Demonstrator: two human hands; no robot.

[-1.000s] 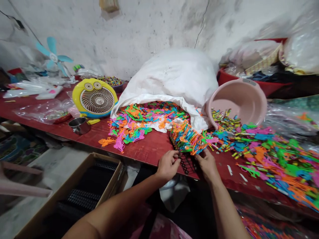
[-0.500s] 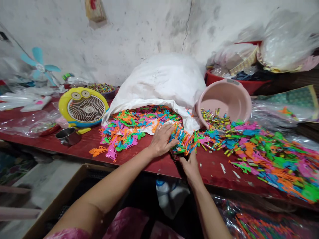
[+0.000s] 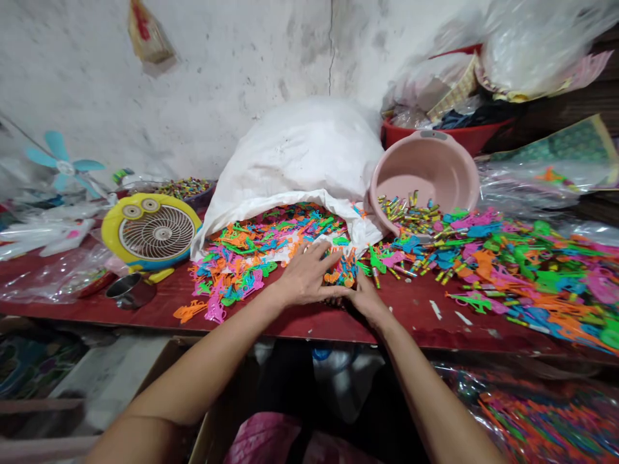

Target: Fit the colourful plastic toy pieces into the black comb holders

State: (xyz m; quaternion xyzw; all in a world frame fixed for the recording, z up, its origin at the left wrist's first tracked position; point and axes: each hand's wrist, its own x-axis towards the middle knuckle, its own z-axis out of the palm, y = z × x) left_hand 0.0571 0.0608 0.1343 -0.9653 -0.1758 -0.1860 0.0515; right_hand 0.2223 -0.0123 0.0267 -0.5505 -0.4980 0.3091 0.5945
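A bundle of colourful plastic pieces (image 3: 344,265) stands between my two hands near the table's front edge. My left hand (image 3: 309,276) lies along its left side, fingers spread and thumb reaching right across its front. At its right side is my right hand (image 3: 368,298), touching the bundle, its fingers mostly hidden behind it. The thumb tips meet or nearly meet. Behind, a white sack (image 3: 300,154) lies with its mouth open, and loose plastic pieces (image 3: 232,270) spill from it onto the red table (image 3: 300,322).
A pink basin (image 3: 425,174) on its side holds small striped sticks. Mixed plastic pieces (image 3: 532,270) cover the right of the table. At left are a yellow fan (image 3: 159,232), a metal cup (image 3: 130,291) and a blue-bladed fan (image 3: 65,166). A red tub (image 3: 483,136) stands behind.
My left hand has shifted down against the bundle, its thumb now across the front. My right hand has risen beside it, and the bundle looks more upright. The camera view has turned slightly.
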